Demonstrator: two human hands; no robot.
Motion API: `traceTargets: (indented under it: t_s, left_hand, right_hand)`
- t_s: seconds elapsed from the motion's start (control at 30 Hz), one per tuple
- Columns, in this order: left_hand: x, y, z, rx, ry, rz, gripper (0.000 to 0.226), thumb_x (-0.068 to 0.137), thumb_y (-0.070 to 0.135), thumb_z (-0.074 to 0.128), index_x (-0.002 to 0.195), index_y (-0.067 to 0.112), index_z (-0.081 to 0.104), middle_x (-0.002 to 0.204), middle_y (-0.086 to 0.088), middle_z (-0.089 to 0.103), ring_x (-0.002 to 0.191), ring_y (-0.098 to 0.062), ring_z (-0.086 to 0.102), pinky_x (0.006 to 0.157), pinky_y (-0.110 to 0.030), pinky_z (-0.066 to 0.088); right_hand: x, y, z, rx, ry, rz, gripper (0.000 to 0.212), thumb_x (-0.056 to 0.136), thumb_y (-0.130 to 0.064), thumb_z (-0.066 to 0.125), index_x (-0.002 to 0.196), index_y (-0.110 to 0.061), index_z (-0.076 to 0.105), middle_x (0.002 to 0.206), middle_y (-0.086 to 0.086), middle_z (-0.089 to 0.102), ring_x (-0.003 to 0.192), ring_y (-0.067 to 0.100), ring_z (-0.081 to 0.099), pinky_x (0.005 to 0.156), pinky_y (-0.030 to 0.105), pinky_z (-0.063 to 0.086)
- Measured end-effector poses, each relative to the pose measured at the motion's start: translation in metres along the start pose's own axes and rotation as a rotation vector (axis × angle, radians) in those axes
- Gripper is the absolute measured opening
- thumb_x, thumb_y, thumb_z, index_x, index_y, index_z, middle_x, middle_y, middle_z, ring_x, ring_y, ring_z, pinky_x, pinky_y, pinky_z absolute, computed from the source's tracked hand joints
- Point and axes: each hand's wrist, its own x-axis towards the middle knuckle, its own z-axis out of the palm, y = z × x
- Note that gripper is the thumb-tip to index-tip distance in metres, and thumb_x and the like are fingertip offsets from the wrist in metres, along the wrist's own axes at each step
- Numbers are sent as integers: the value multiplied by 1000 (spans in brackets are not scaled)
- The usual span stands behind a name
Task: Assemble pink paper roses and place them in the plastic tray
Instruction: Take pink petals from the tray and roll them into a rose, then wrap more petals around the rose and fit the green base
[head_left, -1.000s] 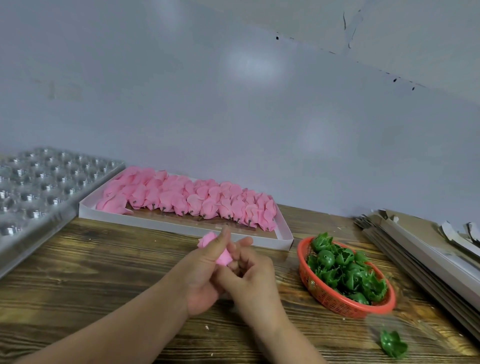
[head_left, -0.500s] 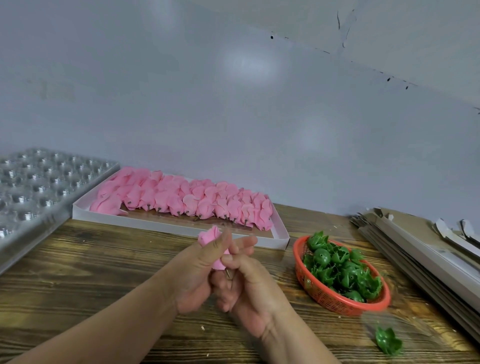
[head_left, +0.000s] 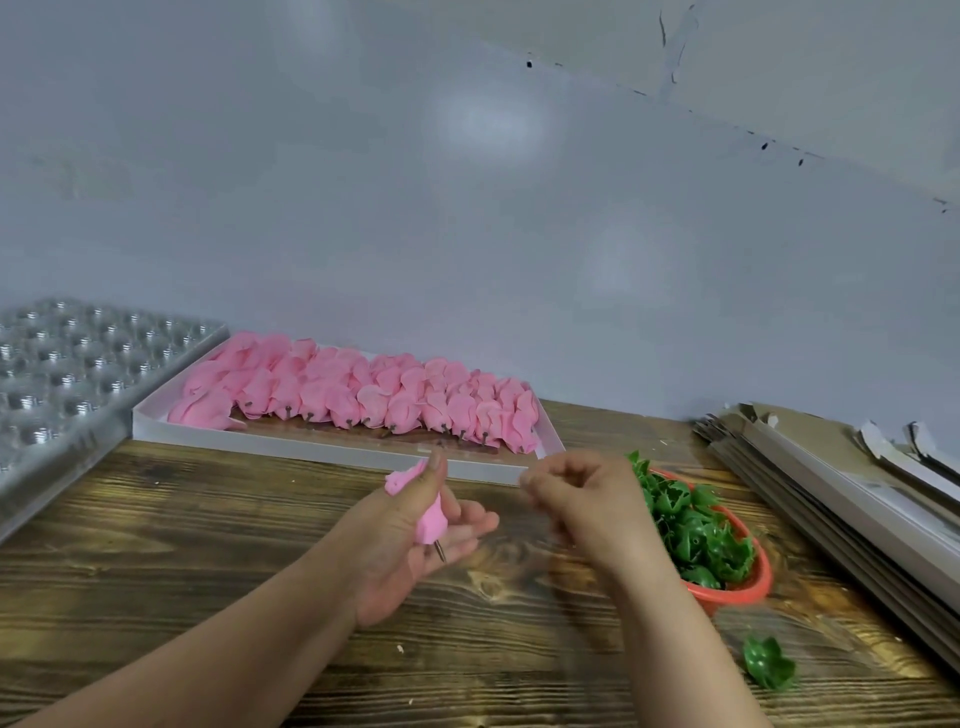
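My left hand (head_left: 415, 540) holds a pink paper rose (head_left: 427, 512) between thumb and fingers, its short dark stem pointing down toward the palm. My right hand (head_left: 582, 499) hovers apart from it to the right, fingers loosely curled and blurred, just left of the orange basket (head_left: 737, 592) of green plastic calyxes (head_left: 691, 535). Whether it holds anything is unclear. The clear plastic cell tray (head_left: 67, 374) lies at the far left. A white flat box (head_left: 322, 447) behind my hands holds several pink rose heads (head_left: 363, 395) in rows.
One loose green calyx (head_left: 769, 670) lies on the wooden table (head_left: 208, 545) at the lower right. A stack of flattened cardboard (head_left: 831, 483) lines the right edge. A grey wall stands close behind the box.
My right hand has left the rose and moved right toward the orange basket. The left hand keeps the rose, now tilted with its stem showing.
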Motion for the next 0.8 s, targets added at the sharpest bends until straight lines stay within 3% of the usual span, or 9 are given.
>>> traceTargets:
  t_s: [0.07, 0.13, 0.2, 0.27, 0.37, 0.5, 0.6, 0.73, 0.8]
  left_hand:
    - [-2, 2, 2, 26, 11, -6, 43, 77, 46, 58, 50, 14, 64, 71, -11, 70, 79, -26, 73, 65, -34, 58]
    - [-4, 4, 4, 67, 8, -14, 43, 77, 48, 56, 49, 15, 63, 65, -8, 66, 66, -21, 70, 61, -32, 57]
    - [-6, 3, 6, 115, 9, -20, 43, 77, 50, 55, 49, 17, 62, 62, -6, 64, 62, -19, 67, 61, -32, 57]
    - [-6, 2, 7, 144, 23, -22, 42, 77, 49, 55, 51, 16, 61, 62, -5, 63, 61, -19, 67, 61, -31, 57]
    - [-6, 1, 7, 138, 47, -22, 42, 78, 47, 56, 55, 12, 58, 62, -7, 63, 61, -19, 67, 59, -30, 56]
    - [-6, 1, 9, 99, 68, -18, 40, 78, 44, 57, 59, 9, 57, 63, -9, 64, 60, -19, 67, 56, -29, 56]
    - [-5, 0, 10, 97, 78, -18, 40, 77, 44, 58, 60, 8, 57, 63, -10, 64, 59, -19, 67, 56, -28, 55]
    - [-4, -1, 10, 108, 75, -23, 40, 77, 45, 57, 61, 9, 57, 63, -9, 64, 60, -19, 67, 57, -29, 56]
    - [-4, -1, 10, 108, 78, -25, 40, 76, 45, 57, 62, 9, 57, 63, -8, 64, 60, -19, 67, 57, -29, 56]
  right_hand:
    - [7, 4, -20, -179, 194, 7, 24, 76, -3, 70, 57, -15, 64, 46, -7, 57, 41, 3, 47, 45, 18, 38]
    - [10, 11, -43, -521, 295, 100, 19, 78, -13, 69, 60, -18, 64, 55, -5, 63, 55, 9, 59, 55, 25, 46]
    - [10, 14, -66, -857, 286, 276, 10, 79, -22, 65, 70, -19, 65, 70, 1, 67, 71, 20, 63, 62, 29, 47]
    - [8, 16, -80, -1038, 196, 418, 9, 77, -25, 66, 80, -17, 65, 79, 3, 66, 79, 23, 62, 64, 28, 45]
    - [7, 16, -84, -1113, 33, 500, 17, 72, -32, 70, 77, -18, 62, 77, -1, 62, 78, 19, 61, 70, 30, 51]
    - [10, 17, -78, -1194, -75, 483, 18, 74, -32, 64, 68, -21, 52, 71, -6, 57, 72, 13, 55, 59, 24, 41]
    - [13, 18, -75, -1188, -103, 494, 12, 77, -28, 61, 72, -19, 54, 75, -4, 61, 75, 15, 58, 60, 27, 43]
    - [15, 21, -72, -1138, -82, 479, 6, 77, -15, 54, 76, -13, 60, 75, 1, 63, 78, 21, 62, 75, 35, 55]
    - [15, 20, -73, -1111, -60, 476, 6, 75, -13, 54, 75, -12, 60, 73, 2, 62, 76, 22, 62, 73, 33, 54]
